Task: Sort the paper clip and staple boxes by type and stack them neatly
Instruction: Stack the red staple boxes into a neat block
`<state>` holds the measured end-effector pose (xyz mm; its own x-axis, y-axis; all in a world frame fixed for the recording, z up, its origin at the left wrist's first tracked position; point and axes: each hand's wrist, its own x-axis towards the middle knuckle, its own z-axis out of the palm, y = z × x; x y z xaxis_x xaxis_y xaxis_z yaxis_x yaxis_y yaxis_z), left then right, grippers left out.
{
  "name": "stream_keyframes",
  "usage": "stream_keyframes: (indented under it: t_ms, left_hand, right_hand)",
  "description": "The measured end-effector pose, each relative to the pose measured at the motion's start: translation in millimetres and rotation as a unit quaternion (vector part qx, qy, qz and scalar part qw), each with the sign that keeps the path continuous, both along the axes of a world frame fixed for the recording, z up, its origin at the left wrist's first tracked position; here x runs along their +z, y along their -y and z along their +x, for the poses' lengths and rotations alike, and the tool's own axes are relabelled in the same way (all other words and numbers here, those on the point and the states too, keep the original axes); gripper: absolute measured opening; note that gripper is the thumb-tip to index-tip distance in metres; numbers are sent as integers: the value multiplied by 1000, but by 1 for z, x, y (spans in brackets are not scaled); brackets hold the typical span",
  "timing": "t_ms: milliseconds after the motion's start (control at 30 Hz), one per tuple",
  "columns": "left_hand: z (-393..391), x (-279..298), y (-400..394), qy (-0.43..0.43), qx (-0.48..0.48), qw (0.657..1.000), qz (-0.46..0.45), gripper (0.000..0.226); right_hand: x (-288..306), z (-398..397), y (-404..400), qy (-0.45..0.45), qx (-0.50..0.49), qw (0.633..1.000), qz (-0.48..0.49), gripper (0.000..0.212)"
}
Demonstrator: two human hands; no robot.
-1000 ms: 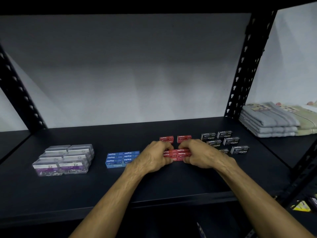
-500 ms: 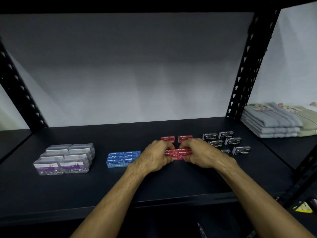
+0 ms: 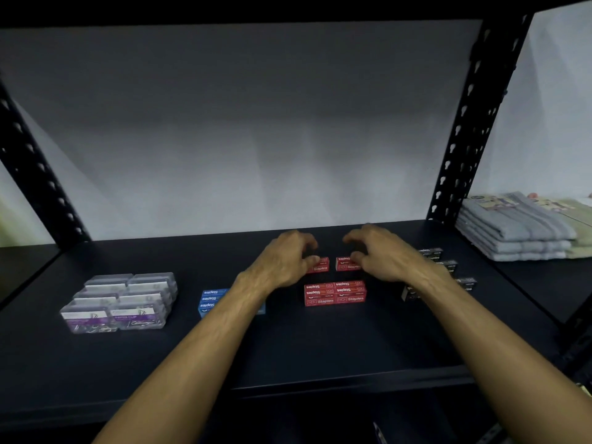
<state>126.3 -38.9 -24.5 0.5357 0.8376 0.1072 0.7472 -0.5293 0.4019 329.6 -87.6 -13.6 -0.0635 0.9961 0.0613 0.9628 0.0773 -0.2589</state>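
Nearest us lies the red staple-box stack (image 3: 334,293), neatly squared. Just behind it, our left hand (image 3: 282,262) and right hand (image 3: 382,257) each curl fingers onto one loose red staple box (image 3: 320,265), (image 3: 347,263), thumbs at the front faces. Light, stiff cardboard, we judge; pinch their long sides.

The flat metal shelf board (image 3: 288,347) was matt black, as were the punched uprights (image 3: 464,123). On it sat small cardboard staple boxes: a red block with white lettering (image 3: 334,293), two more red ones behind (image 3: 347,263), a blue stack with white lettering (image 3: 209,299), and black ones with pale print (image 3: 431,253). The clear plastic paper clip boxes (image 3: 121,299) carried purple and white labels. Folded cloths (image 3: 512,229) were grey-blue and pale green.
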Motion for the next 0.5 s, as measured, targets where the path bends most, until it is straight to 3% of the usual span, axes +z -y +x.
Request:
stream_keyframes:
  t_ms: [200,367,500]
  left_hand:
    - [13,-4,-14,-56,-37,997,-31,30]
    - [15,-9,-19,-39,-52,997,-35,16]
    - [16,-12,-17,-23,-56,997,-39,16]
  right_hand:
    - [-8,-7,-20,35,15,998,-48,36]
    - [-13,-8,-27,37,15,997,-59,17]
    - [-15,-10,-25,19,31,998,-60,17]
